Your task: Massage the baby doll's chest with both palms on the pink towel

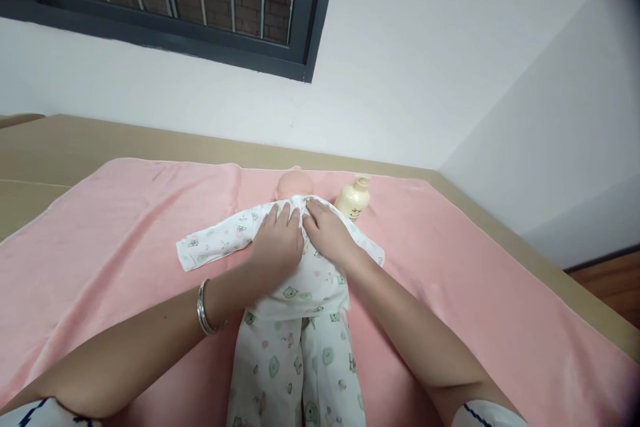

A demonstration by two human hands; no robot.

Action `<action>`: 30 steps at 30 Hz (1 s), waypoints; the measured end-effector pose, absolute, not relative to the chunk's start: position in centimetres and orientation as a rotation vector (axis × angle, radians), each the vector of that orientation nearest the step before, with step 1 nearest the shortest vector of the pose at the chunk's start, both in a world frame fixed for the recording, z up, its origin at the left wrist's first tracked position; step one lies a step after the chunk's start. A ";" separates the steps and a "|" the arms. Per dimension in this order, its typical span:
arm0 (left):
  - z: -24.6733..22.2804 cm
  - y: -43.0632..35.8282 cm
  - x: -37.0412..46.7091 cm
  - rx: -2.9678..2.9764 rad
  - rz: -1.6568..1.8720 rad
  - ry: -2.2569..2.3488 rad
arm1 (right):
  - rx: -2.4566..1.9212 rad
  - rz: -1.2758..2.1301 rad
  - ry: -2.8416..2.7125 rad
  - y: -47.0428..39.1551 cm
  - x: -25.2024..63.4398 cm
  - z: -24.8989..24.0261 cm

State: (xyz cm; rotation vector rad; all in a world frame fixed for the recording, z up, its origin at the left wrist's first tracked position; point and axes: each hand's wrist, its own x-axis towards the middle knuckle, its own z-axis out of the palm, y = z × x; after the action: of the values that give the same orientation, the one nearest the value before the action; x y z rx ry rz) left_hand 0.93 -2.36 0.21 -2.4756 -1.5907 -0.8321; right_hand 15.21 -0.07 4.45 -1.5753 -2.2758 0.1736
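Note:
A baby doll (pixel 294 185) lies stretched out, its bald round head pointing away from me. It wears a white long-sleeved top (pixel 320 287) and white trousers (pixel 273 373), both printed with small animals. On the left of its upper body my left hand (pixel 277 240) lies with fingers extended, holding nothing. Opposite it, my right hand (pixel 330 232) rests flat near the collar, fingers also extended. The hands almost meet at the middle of the top. Whether a fingertip pinches any cloth is hard to see. The doll's hands do not show beyond the sleeves.
A cream pump bottle (pixel 354 199) stands right of the doll's head. Beneath everything spreads a pink blanket (pixel 150 213) with some folds, on a tan surface (pixel 100 137). Behind rise a white wall (pixel 390 80) and a dark-framed barred window (pixel 306 47).

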 end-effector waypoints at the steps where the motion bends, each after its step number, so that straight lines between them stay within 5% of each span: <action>1: 0.4 -2.3 0.9 -2.490 -0.825 -1.569 | -1.584 0.160 -2.279 -0.1 15.2 4.4; 9: 1.2 0.7 -1.0 -2.572 -0.846 -1.724 | -1.653 -0.037 -2.383 -3.2 13.8 4.3; 18: 0.8 -1.3 0.3 -2.398 -0.782 -1.725 | -1.619 0.139 -2.263 -0.6 15.0 4.5; 30: 1.0 -1.4 0.2 -2.402 -0.733 -1.716 | -1.634 -0.214 -2.337 -1.5 14.4 3.9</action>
State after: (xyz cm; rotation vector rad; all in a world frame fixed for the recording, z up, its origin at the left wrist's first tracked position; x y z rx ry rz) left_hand 0.21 -1.39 1.02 -2.4018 -1.7156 -0.7328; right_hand 14.37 -1.53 3.94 -1.6337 -2.3370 -0.2143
